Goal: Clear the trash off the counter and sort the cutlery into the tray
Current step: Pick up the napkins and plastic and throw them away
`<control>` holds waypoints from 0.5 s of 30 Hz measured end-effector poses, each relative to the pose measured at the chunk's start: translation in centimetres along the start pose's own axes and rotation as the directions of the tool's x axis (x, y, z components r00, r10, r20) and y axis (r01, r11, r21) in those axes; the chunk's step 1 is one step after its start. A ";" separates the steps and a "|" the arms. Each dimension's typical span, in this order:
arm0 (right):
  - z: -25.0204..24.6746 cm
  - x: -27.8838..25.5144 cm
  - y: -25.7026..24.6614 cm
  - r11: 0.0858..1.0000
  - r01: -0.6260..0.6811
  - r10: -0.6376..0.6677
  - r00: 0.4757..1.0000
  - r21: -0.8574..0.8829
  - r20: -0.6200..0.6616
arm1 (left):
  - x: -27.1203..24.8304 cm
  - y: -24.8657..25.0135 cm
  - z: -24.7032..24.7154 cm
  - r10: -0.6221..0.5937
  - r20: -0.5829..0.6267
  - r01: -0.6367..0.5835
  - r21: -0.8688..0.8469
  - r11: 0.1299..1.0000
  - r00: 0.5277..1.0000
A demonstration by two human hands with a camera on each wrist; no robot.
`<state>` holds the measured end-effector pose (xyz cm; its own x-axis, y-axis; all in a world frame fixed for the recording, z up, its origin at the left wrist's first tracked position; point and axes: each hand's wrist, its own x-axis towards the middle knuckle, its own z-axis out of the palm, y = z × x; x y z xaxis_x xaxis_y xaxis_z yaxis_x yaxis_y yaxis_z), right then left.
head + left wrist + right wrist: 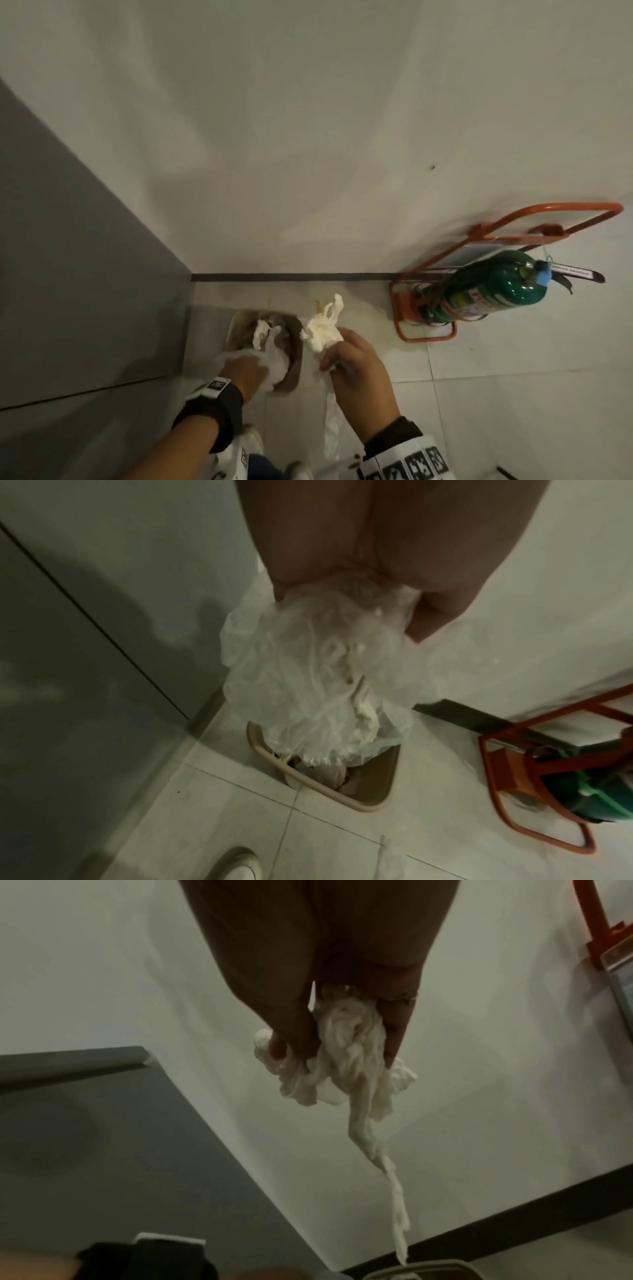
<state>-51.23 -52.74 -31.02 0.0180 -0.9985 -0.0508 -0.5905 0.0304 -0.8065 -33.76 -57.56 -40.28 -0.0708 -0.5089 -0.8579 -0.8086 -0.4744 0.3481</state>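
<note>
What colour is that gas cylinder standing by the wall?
Green; the cylinder sits in an orange stand, clearest in the head view.

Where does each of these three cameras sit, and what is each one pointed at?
Head: worn on the head, looking down at both forearms, the left hand, the right hand and the bin.
Left wrist: looks along the left hand at the plastic bag above the bin; a shoe shows.
Right wrist: looks along the right hand at crumpled tissue.
All three show the bin.

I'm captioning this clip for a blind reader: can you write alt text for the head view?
Seen from above, the left hand holds crumpled clear plastic over a beige bin on the tiled floor, while the right hand grips wadded white tissue. A green extinguisher stands right.
</note>
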 end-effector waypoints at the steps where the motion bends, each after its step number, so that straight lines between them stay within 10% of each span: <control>1: 0.5 0.1 1.2 1.000 -0.004 0.004 1.000 0.000 0.001 | 1.4 -0.2 0.4 0.013 0.005 -0.014 0.037 0.999 1.000; 6: 4.0 0.3 7.0 0.996 -0.092 0.092 0.995 0.011 -0.029 | 10.1 -1.9 2.1 0.090 -0.121 -0.087 0.035 0.996 0.989; 12: 7.2 0.1 11.0 0.986 -0.144 0.143 0.989 0.081 0.024 | 13.5 -2.6 3.9 0.192 0.162 -0.249 0.502 0.828 0.968; 15: 7.9 0.8 11.5 0.981 -0.190 0.186 0.979 0.041 0.082 | 12.1 -4.2 4.2 0.256 0.064 -0.247 0.556 0.794 0.965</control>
<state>-51.62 -52.85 -45.02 -0.0262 -0.9685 -0.2477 -0.5498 0.2209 -0.8056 -33.68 -58.75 -53.71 -0.3126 -0.5662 -0.7627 -0.9488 0.1485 0.2786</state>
